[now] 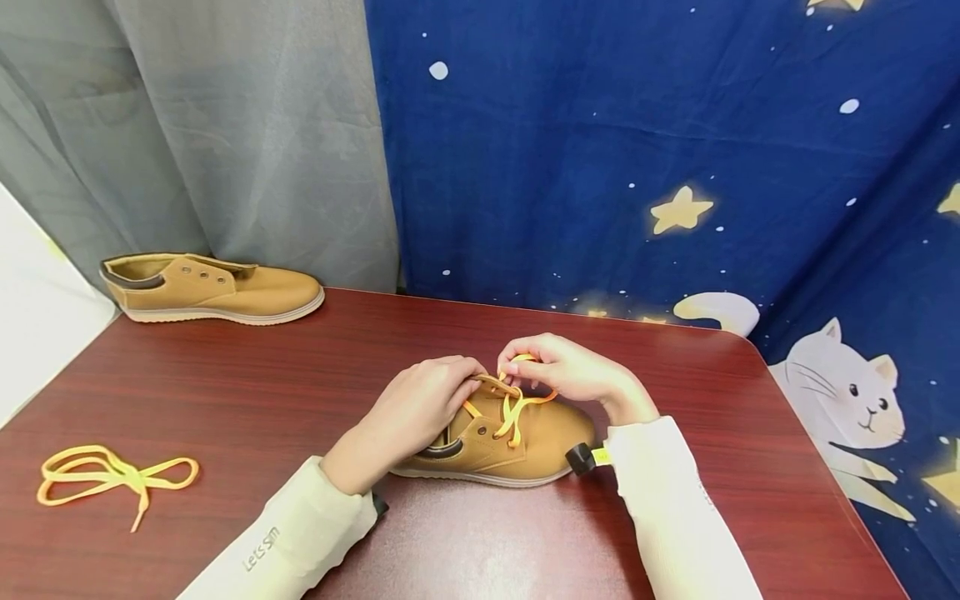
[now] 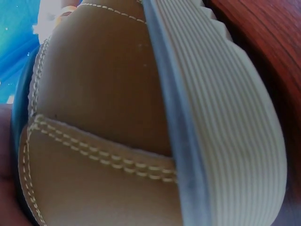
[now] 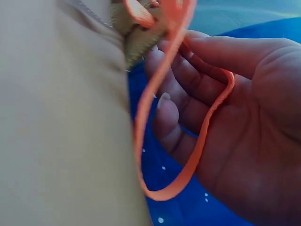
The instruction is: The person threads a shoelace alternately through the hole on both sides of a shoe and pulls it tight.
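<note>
A tan lace-up shoe (image 1: 558, 437) stands on its sole with its toe to the right. My left hand (image 1: 420, 408) reaches over its opening, and the fingertips pinch the far eyelet flap. Beside that flap my right hand (image 1: 570, 371) pinches a yellow shoelace (image 1: 513, 410) between thumb and fingers. In the right wrist view the shoelace (image 3: 153, 92), orange-tinted there, hangs in a loop from the right hand (image 3: 240, 117). The left wrist view is filled by the shoe's stitched side (image 2: 108, 84) and ridged sole; little of the left hand shows there.
A second tan shoe (image 1: 277, 292), with no lace in its eyelets, stands at the table's back left. A bundled yellow shoelace (image 1: 112, 475) lies at the left on the reddish-brown table (image 1: 300, 375). Grey and blue curtains (image 1: 525, 167) hang behind the far edge.
</note>
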Demonstrator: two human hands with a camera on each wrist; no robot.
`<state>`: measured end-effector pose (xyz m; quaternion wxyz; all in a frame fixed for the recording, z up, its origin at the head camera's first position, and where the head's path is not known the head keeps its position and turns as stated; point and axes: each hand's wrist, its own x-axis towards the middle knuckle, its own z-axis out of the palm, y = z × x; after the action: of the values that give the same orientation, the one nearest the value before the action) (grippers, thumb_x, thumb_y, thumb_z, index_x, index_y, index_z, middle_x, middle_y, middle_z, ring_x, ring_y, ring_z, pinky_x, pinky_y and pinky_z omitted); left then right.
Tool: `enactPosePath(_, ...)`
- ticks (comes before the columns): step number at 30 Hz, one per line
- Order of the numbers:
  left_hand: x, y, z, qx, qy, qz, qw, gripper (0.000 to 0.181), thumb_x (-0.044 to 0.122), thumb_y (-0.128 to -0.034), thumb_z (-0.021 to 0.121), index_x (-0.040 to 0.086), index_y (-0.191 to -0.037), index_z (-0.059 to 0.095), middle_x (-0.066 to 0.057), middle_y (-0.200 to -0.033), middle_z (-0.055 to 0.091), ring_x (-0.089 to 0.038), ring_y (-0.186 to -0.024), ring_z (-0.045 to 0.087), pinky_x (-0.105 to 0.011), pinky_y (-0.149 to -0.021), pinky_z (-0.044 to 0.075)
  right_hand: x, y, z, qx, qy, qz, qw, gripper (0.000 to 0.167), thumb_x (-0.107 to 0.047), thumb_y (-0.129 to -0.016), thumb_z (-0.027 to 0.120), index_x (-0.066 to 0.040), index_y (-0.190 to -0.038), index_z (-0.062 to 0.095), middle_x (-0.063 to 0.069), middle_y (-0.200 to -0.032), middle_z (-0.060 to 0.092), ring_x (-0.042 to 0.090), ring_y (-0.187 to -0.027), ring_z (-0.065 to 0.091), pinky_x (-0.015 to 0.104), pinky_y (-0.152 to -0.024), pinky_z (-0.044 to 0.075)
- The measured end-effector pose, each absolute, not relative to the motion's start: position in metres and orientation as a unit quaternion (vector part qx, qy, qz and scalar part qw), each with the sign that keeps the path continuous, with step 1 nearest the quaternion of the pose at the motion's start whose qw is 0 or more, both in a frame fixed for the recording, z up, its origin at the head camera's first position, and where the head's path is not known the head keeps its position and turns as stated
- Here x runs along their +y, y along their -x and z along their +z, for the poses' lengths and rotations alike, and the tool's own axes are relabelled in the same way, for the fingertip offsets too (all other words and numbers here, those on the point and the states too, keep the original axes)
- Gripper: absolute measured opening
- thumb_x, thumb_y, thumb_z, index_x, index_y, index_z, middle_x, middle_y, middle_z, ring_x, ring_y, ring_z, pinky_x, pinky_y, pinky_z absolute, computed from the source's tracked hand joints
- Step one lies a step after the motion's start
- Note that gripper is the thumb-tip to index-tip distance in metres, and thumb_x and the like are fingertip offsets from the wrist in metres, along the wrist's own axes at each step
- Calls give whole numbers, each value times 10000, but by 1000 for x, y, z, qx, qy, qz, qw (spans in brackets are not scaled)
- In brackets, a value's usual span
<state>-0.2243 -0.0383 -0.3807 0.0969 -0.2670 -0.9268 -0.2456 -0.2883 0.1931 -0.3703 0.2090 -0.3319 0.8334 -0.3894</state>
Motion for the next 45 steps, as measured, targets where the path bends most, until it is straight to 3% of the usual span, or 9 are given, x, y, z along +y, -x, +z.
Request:
enactPosePath(8, -38, 223, -379, -917, 251, -278, 138, 166, 167, -872, 779, 190, -1011, 691, 47, -957, 663, -107, -817, 598, -316, -733, 519, 186, 288, -373, 825, 349, -395, 202, 173, -173, -1034, 563, -104, -992, 716, -38, -815, 621, 200, -781, 580, 236, -679, 459)
enactPosePath(14, -36, 217, -376, -907, 210, -295, 213, 150, 233, -792, 808, 201, -820, 664, 67, -774, 581, -92, -721, 532, -264, -620, 449, 186, 289, -372, 825, 354, -396, 191, 156, -168, -1019, 594, -107, -980, 733, -38, -793, 615, 282, -787, 583, 215, -682, 451)
enactPosePath(19, -31, 212, -375, -928, 176, -283, 170, 189, 284, -837, 747, 257, -659, 691, 152, -583, 530, -59, -541, 460, -253, -489, 357, 185, 289, -371, 828, 351, -394, 187, 145, -176, -1007, 617, -117, -974, 745, -34, -787, 622, 300, -786, 590, 214, -681, 456)
enactPosePath(23, -26, 211, -378, -946, 157, -253, 130, 188, 389, -843, 765, 324, -668, 744, 183, -538, 548, -62, -507, 458, -263, -452, 339, 184, 288, -369, 832, 335, -397, 193, 135, -173, -993, 637, -124, -964, 760, -43, -778, 638, 278, -747, 588, 201, -627, 442)
enactPosePath(27, -22, 211, -382, -955, 142, -223, 134, 136, 450, -823, 793, 357, -724, 785, 184, -536, 579, -77, -476, 458, -270, -429, 331, 183, 288, -368, 835, 322, -400, 196, 132, -180, -982, 652, -131, -941, 768, -54, -762, 639, 258, -718, 578, 195, -592, 423)
enactPosePath(32, -19, 212, -386, -957, 151, -187, 159, 179, 324, -851, 770, 326, -675, 738, 162, -500, 463, -106, -461, 415, -274, -419, 304, 182, 287, -367, 836, 310, -405, 200, 129, -186, -979, 658, -124, -946, 767, -41, -758, 627, 254, -703, 563, 201, -572, 418)
enactPosePath(35, -19, 212, -387, -953, 163, -189, 171, 273, 221, -850, 714, 289, -595, 645, 149, -494, 381, -106, -468, 377, -272, -422, 290, 184, 286, -366, 844, 317, -395, 176, 107, -176, -967, 675, -134, -1012, 763, -37, -847, 683, 208, -763, 607, 218, -639, 477)
enactPosePath(39, -19, 213, -385, -950, 169, -207, 163, 245, 197, -834, 705, 263, -606, 646, 153, -512, 431, -87, -487, 399, -264, -440, 313, 188, 281, -358, 868, 325, -364, 96, 129, -205, -930, 730, -192, -1055, 755, -82, -982, 740, 106, -871, 654, 268, -786, 531)
enactPosePath(45, -19, 213, -381, -951, 159, -227, 134, 151, 215, -816, 728, 270, -676, 715, 163, -554, 542, -66, -509, 467, -259, -456, 359, 190, 263, -339, 899, 322, -289, 66, 42, -251, -900, 767, -209, -903, 769, -94, -757, 692, 90, -661, 588, 237, -610, 475)
